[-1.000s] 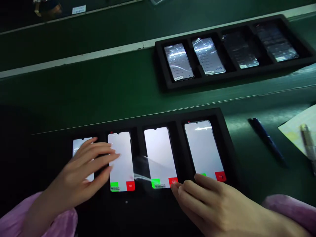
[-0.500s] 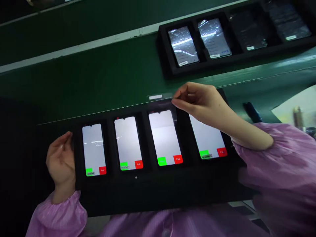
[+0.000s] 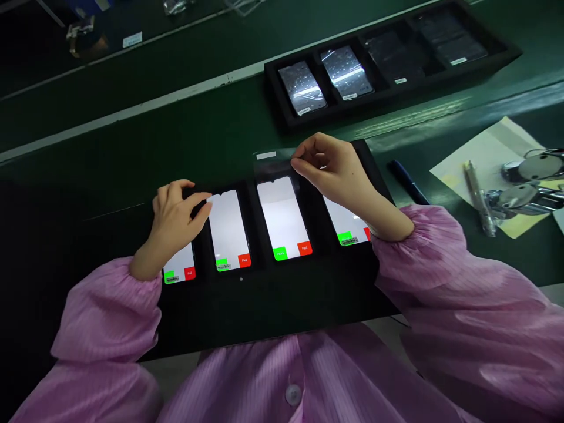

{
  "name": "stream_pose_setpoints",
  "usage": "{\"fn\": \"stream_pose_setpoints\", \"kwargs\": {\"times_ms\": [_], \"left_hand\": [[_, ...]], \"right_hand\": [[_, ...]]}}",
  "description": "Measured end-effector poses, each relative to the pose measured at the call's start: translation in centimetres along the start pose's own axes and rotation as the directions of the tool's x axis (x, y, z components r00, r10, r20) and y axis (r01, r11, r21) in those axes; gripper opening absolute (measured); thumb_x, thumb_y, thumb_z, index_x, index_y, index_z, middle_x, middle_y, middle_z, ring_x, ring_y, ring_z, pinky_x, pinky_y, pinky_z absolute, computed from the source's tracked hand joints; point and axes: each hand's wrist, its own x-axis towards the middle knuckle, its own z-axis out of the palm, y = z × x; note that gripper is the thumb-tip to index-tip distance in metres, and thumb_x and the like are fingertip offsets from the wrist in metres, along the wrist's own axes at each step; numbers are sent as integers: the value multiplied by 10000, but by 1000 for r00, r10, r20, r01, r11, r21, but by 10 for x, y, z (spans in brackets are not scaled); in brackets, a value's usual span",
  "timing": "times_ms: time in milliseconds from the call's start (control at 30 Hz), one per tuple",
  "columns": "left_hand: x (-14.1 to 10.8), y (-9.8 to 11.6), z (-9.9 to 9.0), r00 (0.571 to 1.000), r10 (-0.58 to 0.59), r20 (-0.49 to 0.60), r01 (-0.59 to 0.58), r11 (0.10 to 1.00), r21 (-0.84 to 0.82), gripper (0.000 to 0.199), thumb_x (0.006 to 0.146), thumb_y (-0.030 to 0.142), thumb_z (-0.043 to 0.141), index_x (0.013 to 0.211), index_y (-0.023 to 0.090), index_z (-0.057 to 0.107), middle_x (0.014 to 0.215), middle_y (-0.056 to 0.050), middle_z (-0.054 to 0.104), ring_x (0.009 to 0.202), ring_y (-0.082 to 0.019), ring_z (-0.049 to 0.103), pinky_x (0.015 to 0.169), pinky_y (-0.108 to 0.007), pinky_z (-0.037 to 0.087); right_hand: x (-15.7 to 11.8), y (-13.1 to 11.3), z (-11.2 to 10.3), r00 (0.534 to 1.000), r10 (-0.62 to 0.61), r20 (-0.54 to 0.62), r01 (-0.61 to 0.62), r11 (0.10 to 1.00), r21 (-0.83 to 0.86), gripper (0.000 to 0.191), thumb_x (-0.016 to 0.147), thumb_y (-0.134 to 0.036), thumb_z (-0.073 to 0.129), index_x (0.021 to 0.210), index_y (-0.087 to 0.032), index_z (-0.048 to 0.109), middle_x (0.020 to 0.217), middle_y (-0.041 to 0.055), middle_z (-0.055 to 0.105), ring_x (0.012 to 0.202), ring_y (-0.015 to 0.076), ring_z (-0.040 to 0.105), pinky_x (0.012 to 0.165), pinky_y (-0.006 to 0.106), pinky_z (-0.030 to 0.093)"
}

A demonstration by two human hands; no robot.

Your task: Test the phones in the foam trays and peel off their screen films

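In a black tray (image 3: 247, 299) lie several phones with white lit screens and green and red boxes along the bottom. My right hand (image 3: 328, 161) pinches the corner of a clear film (image 3: 277, 166) that bears a white label (image 3: 266, 155). The film stands over the top end of the third phone (image 3: 282, 214), whose screen reads Pass and Fail. My left hand (image 3: 176, 214) hangs above the first phone (image 3: 180, 264) and covers its upper part. Its thumb and forefinger are apart, at the top left corner of the second phone (image 3: 229, 226). My right wrist partly hides the rightmost phone (image 3: 341, 220).
Behind stands another black tray (image 3: 288, 120) of film-covered phones with dark screens. On the green bench to the right lie a dark pen (image 3: 408, 182), papers (image 3: 467, 144), a clear-wrapped stick (image 3: 479, 200) and shiny metal parts (image 3: 529, 182). A pale ledge (image 3: 176, 97) crosses behind.
My left hand has moved from the tray's left edge to the gap between the first two phones. The right hand still pinches the film over the third phone. The camera view has shifted.
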Motion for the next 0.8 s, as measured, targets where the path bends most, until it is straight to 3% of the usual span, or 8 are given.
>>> {"fn": "stream_pose_setpoints", "kwargs": {"times_ms": [233,367,467,600,700,800], "left_hand": [[13,6,2,998,-56,27,53,993,108,264,982,415,583,1006,230,771,1316,-150,613,1364,-408,495,1113,-637,438],[10,0,0,1000,10,22,-13,994,112,262,975,429,627,1048,241,794,1460,-130,600,1433,-426,472,1160,-671,397],[12,-6,7,998,40,-44,-37,997,67,199,936,397,689,1027,269,811,1433,-103,646,1400,-418,510,1154,-673,405],[17,-6,12,984,74,-159,-82,996,-40,81,902,331,740,885,282,802,1236,-74,744,1303,-372,602,1137,-636,454],[6,9,1,973,162,-165,-187,972,-146,67,907,280,736,853,257,770,1080,-39,794,1133,-296,713,1050,-530,553],[-24,30,-18,960,279,-38,-276,903,-330,75,933,197,712,975,249,744,1004,21,810,907,-174,770,849,-327,628]], "right_hand": [[-6,6,3,999,-18,-50,17,999,-36,67,914,-214,653,898,-264,611,744,-18,567,625,141,498,578,327,443],[-5,7,3,998,-21,-65,17,998,-63,77,919,-203,648,908,-263,601,775,-9,603,626,144,521,582,322,462],[-5,4,2,998,-3,-68,-1,998,-65,67,910,-211,659,901,-257,611,840,12,641,685,162,573,640,339,514],[-4,0,0,997,32,-72,-35,999,-39,66,904,-217,675,896,-257,623,912,31,676,725,177,603,694,366,547],[-6,-4,-3,997,64,-41,-66,996,-53,50,915,-243,683,907,-257,636,937,37,692,695,171,579,675,371,529],[-16,-12,-11,995,93,-24,-94,994,-54,77,931,-292,692,915,-252,628,964,42,703,709,172,601,643,356,511]]}}
